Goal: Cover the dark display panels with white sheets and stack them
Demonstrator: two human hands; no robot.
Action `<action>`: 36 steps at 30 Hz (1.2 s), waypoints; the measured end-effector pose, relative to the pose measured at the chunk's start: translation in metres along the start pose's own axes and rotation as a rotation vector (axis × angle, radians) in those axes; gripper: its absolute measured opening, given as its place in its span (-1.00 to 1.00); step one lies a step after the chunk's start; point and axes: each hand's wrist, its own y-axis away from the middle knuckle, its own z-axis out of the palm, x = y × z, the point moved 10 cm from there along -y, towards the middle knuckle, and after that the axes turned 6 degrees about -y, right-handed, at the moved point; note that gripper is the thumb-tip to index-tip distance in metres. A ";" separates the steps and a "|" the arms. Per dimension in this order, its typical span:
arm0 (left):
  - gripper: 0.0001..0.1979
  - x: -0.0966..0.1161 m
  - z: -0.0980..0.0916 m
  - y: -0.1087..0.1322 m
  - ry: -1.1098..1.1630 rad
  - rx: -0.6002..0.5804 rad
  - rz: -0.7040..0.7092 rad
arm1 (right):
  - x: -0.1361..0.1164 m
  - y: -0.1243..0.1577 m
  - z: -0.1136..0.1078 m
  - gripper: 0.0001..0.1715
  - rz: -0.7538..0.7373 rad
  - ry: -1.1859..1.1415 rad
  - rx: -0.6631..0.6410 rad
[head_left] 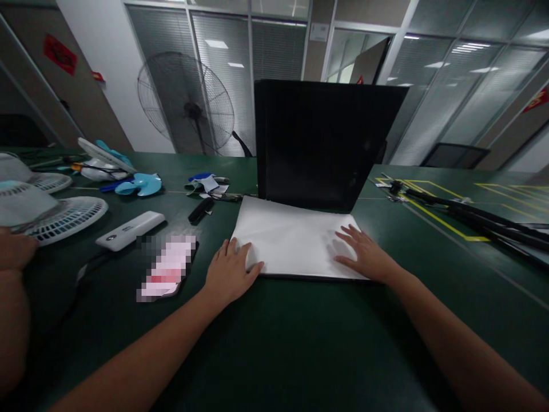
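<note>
A white sheet (295,240) lies flat in front of me, with a thin dark edge showing under its near side. Behind it stands a black panel (321,146), upright like a raised lid; I cannot tell whether the two are joined. My left hand (231,269) rests at the sheet's near left corner, fingers spread, the thumb on the paper's edge. On the opposite side my right hand (364,254) is open over the right part of the sheet, its fingers stretched out and a shadow beneath them. Neither hand grips anything.
Left of me are a pixelated pink phone-like object (169,269), a white power bank (130,230), a small black object (201,210), blue fan blades (139,184) and white fan grilles (68,217). Another person's arm (12,309) enters at the left edge. Black poles (463,214) lie right.
</note>
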 end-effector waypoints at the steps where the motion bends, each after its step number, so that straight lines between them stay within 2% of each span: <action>1: -0.30 0.000 0.000 0.000 0.001 0.005 0.005 | -0.020 0.002 0.002 0.03 -0.109 -0.047 -0.046; 4: -0.32 0.001 -0.002 -0.001 0.003 0.018 0.015 | -0.064 0.009 0.010 0.04 -0.306 -0.146 -0.161; 7: -0.32 0.001 -0.004 -0.001 0.001 0.023 0.016 | -0.085 0.012 0.011 -0.08 -0.392 -0.139 -0.155; 11: -0.32 0.000 -0.001 -0.002 0.019 0.015 0.021 | -0.109 0.021 -0.009 -0.34 -0.587 -0.083 0.043; 15: -0.35 -0.001 -0.001 -0.002 0.037 0.048 0.029 | -0.135 0.043 -0.023 -0.61 -0.827 0.039 0.219; 17: -0.37 -0.001 -0.008 -0.002 0.028 0.097 0.038 | -0.145 0.055 -0.023 -0.69 -0.936 0.110 0.289; 19: -0.37 0.003 -0.023 0.000 0.016 0.186 0.064 | -0.149 0.066 -0.021 -0.67 -1.018 0.184 0.346; 21: -0.37 0.013 -0.043 0.005 0.028 0.285 0.138 | -0.150 0.073 -0.020 -0.62 -1.053 0.243 0.389; 23: -0.39 0.031 -0.058 0.012 0.060 0.339 0.285 | -0.149 0.076 -0.022 -0.60 -1.057 0.275 0.424; 25: -0.44 0.052 -0.063 0.020 0.075 0.337 0.449 | -0.149 0.079 -0.027 -0.61 -1.055 0.297 0.450; 27: -0.52 0.066 -0.062 0.026 0.062 0.320 0.547 | -0.151 0.080 -0.030 -0.61 -1.058 0.321 0.451; 31: -0.61 0.074 -0.059 0.029 0.051 0.340 0.560 | -0.157 0.082 -0.038 -0.61 -1.070 0.325 0.457; 36: -0.50 0.070 -0.067 0.031 0.049 0.432 0.543 | -0.160 0.080 -0.053 -0.48 -1.024 0.269 0.439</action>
